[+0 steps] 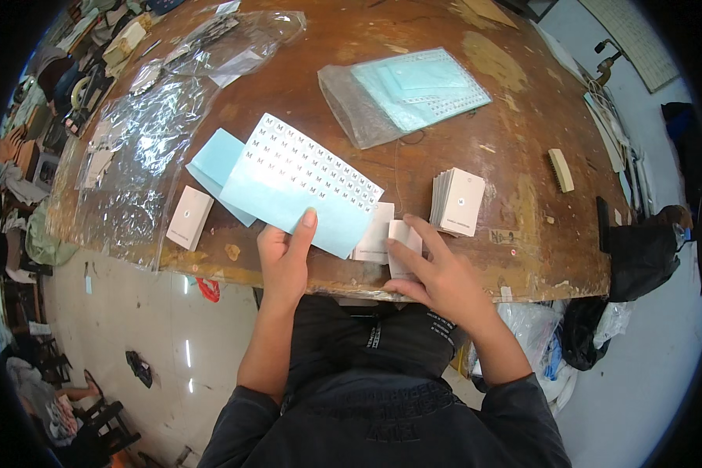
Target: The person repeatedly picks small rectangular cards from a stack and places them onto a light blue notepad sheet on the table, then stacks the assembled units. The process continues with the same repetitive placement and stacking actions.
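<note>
My left hand (pixel 286 253) is closed on a sticker sheet (pixel 308 191), thumb on top of its light blue backing. Rows of small white lettered stickers run along the sheet's upper part. Beneath it a folded light blue sheet (pixel 218 160) pokes out to the left. My right hand (pixel 441 277) grips some pale hang tags (pixel 404 234) near the table's front edge, fingers on top and thumb at the near end. Another pale tag (pixel 370 242) lies just left of them, partly covered by the sticker sheet.
A fanned stack of tags (pixel 456 201) stands right of my right hand, and a smaller stack (pixel 189 218) lies to the left. Farther back lies a clear bag with blue sticker sheets (pixel 421 86). Crumpled clear plastic (pixel 140 156) covers the table's left side. A brush (pixel 561 170) lies at right.
</note>
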Demonstrator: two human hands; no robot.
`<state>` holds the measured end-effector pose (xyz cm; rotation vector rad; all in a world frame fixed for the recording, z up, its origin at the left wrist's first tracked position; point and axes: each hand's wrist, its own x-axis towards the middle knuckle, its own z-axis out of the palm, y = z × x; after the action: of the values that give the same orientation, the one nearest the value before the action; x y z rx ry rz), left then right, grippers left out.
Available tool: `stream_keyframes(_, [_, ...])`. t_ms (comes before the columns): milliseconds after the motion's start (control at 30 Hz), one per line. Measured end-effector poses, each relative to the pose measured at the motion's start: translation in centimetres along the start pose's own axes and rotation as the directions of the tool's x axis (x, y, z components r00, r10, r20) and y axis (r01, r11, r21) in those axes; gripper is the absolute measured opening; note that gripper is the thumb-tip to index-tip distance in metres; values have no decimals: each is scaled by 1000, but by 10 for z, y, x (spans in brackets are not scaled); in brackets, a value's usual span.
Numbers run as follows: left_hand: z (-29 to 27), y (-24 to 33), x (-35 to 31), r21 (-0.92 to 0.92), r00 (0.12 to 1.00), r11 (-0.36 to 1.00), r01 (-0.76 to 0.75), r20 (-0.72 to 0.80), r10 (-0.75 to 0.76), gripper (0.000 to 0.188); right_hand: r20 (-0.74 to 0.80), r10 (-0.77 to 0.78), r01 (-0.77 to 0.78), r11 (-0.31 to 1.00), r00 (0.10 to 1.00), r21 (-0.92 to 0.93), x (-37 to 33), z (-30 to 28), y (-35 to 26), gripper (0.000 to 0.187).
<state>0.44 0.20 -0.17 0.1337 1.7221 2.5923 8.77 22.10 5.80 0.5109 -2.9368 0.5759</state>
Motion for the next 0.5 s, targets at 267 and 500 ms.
stream_keyframes(267, [-3, -1, 2, 24, 999, 999, 44, -20, -43, 28, -357, 105, -186, 962, 928, -200, 2, -33, 31, 61])
stream_keyframes(500, [2, 2, 1, -37, 1000, 999, -2, 3, 2, 28, -335, 126, -222, 938, 934, -266, 7, -32, 53, 60])
